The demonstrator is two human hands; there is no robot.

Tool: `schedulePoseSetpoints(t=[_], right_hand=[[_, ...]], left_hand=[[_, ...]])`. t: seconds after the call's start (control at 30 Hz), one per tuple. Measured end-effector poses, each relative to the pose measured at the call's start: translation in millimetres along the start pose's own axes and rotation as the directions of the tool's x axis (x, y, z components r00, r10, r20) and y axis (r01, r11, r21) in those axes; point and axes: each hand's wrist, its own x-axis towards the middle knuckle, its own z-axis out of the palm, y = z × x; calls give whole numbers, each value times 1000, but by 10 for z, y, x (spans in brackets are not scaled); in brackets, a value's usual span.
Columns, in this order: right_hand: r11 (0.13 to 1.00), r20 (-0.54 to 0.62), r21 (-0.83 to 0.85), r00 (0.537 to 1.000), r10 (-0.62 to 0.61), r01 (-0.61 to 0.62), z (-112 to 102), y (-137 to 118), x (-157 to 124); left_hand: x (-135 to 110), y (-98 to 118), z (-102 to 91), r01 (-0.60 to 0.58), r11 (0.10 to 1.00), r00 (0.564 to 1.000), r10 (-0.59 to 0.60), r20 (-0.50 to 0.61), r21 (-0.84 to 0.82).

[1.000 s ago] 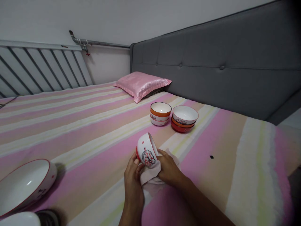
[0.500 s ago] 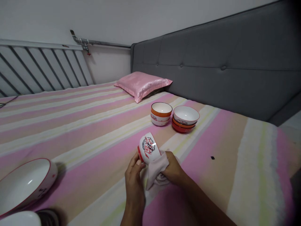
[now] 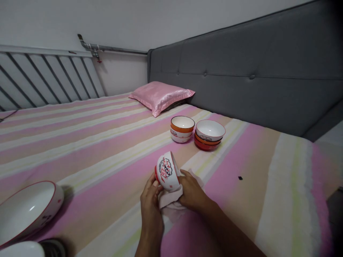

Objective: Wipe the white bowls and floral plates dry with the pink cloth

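And here's your small bowl [image 3: 166, 173], held up over the bed [image 3: 107, 153], tilted on its side, mouth to the right! Your left hand [image 3: 150, 200] curls round its red foot; your right hand [image 3: 193, 191] grips the cloth [image 3: 171, 200] against the rim. Blossoms in red and black decorate the bowl, the red marks too small to read. Striped sheet runs left to the big bowl [image 3: 52, 205], its white inside showing; the bed's edge lies well off to your right. Beyond your hands, side by side: the left stack [image 3: 182, 130], orange-banded bowl on top, and the right stack [image 3: 210, 135], white over orange over red.
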Motion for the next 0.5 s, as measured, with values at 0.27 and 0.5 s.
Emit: schedulePoseSetpoints(t=[0.27,0.5], right_hand=[[1000,-35,8,999,-23,23,22,64,4],[874,-138,487,988,64,12,40,6,5]], left_hand=[[-7,3,-3,-2,1000,1000,2,-19,7],[0,-26,-43,3,1000,1000,-3,29,-2]])
